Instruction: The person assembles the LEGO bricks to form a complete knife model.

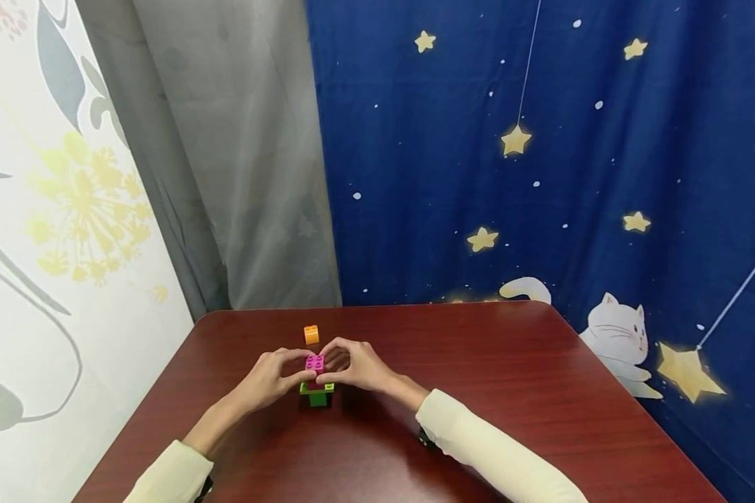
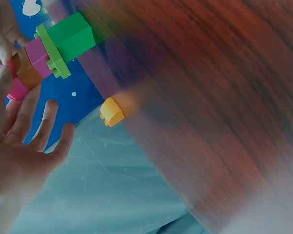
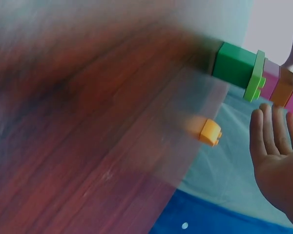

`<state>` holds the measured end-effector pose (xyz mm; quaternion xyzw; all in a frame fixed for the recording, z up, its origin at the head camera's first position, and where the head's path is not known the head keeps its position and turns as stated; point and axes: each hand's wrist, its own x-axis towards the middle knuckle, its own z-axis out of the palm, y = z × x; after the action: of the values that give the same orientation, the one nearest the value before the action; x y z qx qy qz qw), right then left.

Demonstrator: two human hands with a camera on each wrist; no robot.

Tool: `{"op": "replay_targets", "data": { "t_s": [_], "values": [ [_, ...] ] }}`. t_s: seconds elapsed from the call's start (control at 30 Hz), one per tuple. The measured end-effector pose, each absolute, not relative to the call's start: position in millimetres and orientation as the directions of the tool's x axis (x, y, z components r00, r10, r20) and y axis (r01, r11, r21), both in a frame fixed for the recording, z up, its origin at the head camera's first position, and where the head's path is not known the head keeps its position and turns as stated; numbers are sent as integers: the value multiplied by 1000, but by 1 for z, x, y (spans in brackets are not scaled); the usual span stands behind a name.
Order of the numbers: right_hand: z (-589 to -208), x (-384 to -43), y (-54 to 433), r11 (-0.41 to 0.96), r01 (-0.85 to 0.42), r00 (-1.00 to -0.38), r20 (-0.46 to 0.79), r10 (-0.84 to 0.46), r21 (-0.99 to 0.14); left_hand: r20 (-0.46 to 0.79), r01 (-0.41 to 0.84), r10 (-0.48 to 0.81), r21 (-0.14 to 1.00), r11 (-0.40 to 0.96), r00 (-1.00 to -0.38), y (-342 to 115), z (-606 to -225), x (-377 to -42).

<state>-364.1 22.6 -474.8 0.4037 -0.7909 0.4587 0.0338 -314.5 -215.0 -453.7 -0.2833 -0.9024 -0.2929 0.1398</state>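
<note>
A small tower of toy building bricks stands on the table, with a green block [image 1: 317, 400] at its base. Above that come a lime plate [image 2: 52, 51], a pink brick [image 2: 38, 54], an orange brick [image 3: 282, 87] and, on top, another pink brick [image 1: 314, 362]. My left hand [image 1: 268, 377] pinches this top pink brick from the left with thumb and index finger. From the right, my right hand [image 1: 366, 366] pinches it too, its fingertips close to the left ones. In both wrist views the other fingers spread away from the tower.
A loose yellow-orange brick with a curved side [image 1: 311, 335] lies behind the tower on the dark red wooden table [image 1: 478, 363]. Beyond the table's far edge hang a grey curtain [image 1: 258, 175] and a blue star-patterned curtain [image 1: 428, 175]; a pale floral one [image 1: 69, 314] is at the left.
</note>
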Motion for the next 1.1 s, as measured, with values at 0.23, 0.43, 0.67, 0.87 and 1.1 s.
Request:
{"op": "replay_targets", "data": {
  "t_s": [0.23, 0.43, 0.67, 0.87, 1.1],
  "values": [
    [-476, -384, 33, 266, -607, -701, 346, -624, -749, 373, 537, 393, 471, 700, -840, -216, -452, -310],
    [-477, -406, 33, 307, -586, -738, 336, -586, -750, 359, 524, 388, 478, 705, -849, -218, -452, -308],
    [-483, -430, 21, 370, -586, -759, 327, -563, -721, 363, 530, 392, 477, 701, -845, -218, -451, -308],
    [-488, -448, 10, 396, -559, -790, 322, -521, -729, 371, 531, 388, 469, 706, -844, -216, -451, -309],
    [-494, -462, -7, 453, -517, -833, 305, -462, -726, 370, 537, 397, 466, 703, -840, -216, -451, -310]
  ]
}}
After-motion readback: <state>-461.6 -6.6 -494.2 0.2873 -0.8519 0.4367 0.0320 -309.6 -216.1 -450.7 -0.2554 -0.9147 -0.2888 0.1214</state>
